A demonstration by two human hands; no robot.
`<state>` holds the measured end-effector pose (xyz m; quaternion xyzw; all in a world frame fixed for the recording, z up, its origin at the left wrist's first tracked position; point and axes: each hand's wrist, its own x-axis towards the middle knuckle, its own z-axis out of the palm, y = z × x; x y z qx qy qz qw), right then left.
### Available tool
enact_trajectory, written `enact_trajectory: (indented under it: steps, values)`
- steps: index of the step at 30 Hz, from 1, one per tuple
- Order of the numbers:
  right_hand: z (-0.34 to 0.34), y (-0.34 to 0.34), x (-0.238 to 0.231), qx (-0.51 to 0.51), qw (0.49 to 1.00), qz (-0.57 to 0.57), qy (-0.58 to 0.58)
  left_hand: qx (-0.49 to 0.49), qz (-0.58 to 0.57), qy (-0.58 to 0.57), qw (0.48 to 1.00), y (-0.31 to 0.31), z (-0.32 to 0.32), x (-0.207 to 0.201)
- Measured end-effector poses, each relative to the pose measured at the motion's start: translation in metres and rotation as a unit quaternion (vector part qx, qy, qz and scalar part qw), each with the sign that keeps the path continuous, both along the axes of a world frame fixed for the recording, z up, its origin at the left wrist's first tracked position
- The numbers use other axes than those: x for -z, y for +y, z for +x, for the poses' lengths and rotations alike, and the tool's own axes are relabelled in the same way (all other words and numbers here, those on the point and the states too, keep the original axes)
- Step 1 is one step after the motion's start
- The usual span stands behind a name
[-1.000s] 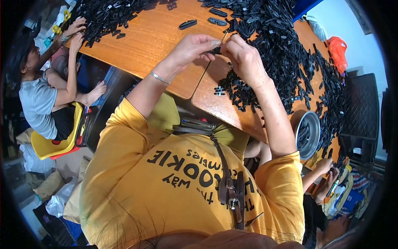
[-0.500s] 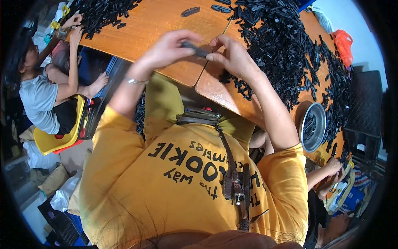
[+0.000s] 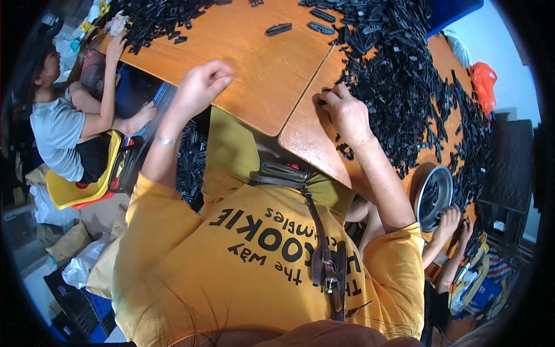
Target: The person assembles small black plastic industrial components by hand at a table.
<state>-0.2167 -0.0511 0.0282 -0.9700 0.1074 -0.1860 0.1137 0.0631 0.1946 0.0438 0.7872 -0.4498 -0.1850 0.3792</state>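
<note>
Tabletop (image 3: 269, 66): countless parts (image 3: 399, 87), one bowl (image 3: 444, 188)

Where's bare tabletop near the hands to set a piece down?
Widest: the tabletop between the left hand and the seam. A narrower bare patch lies between the seam and the right hand. Crowded: the heap of black parts right of that hand.

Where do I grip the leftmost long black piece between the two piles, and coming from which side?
Probably across its narrow middle, thumb and finger on the long edges, coming down from above and the near side. The long black piece lies roughly left to right, with tabletop showing all around it; a similar piece lies off its right end, so avoid that end.
</note>
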Motion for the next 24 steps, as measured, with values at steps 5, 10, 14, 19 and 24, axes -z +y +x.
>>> enact_trajectory:
  steps: [5, 10, 14, 19, 24]
  values:
    - [0.014, -0.025, 0.016, 0.047, 0.997, -0.035, 0.04, -0.037, -0.088, -0.21, 0.973, -0.113, 0.021, 0.02]
    - [0.02, -0.017, 0.009, 0.058, 0.998, 0.028, 0.013, -0.107, -0.008, -0.28, 0.954, -0.181, 0.035, 0.037]
    - [0.02, -0.018, 0.006, 0.087, 0.995, 0.043, 0.004, -0.125, 0.063, -0.251, 0.958, -0.194, 0.032, 0.043]
    - [0.018, -0.021, -0.004, 0.09, 0.994, 0.064, 0.019, -0.083, 0.012, -0.144, 0.986, -0.185, 0.018, 0.047]
    - [0.021, -0.014, -0.009, 0.079, 0.992, 0.085, -0.054, -0.082, -0.083, -0.222, 0.968, -0.167, 0.017, 0.066]
